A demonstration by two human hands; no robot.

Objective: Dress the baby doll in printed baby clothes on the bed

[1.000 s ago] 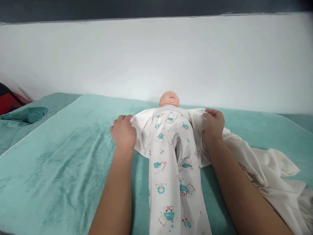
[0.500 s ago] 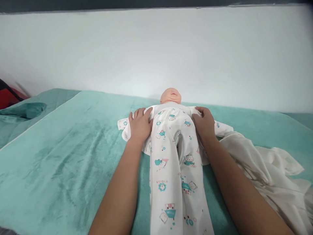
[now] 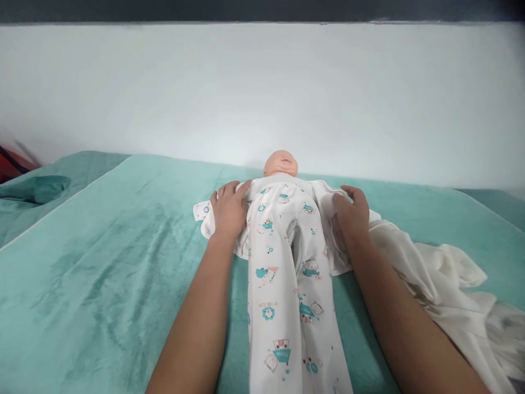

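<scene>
A baby doll (image 3: pixel 281 164) lies on its back, head toward the wall, with white printed baby pants (image 3: pixel 274 273) stretched over its front toward me. Beneath it a white baby shirt (image 3: pixel 324 200) is spread open, sleeves out to both sides. My left hand (image 3: pixel 229 210) rests with fingers apart on the shirt's left part, beside the doll's torso. On the other side, my right hand (image 3: pixel 353 213) is closed on the shirt's right front panel, which is partly raised; its fingertips are partly hidden.
A teal plush cover (image 3: pixel 102 273) lies under everything. Crumpled white cloth (image 3: pixel 435 279) is heaped to the right, beside my right forearm. A white wall (image 3: pixel 205 82) stands behind the doll. At the far left is a red and black object (image 3: pixel 12 164).
My right hand has moved a little outward to the right, pulling the shirt's right panel away from the doll. My left hand stays on the shirt. The view has tilted slightly.
</scene>
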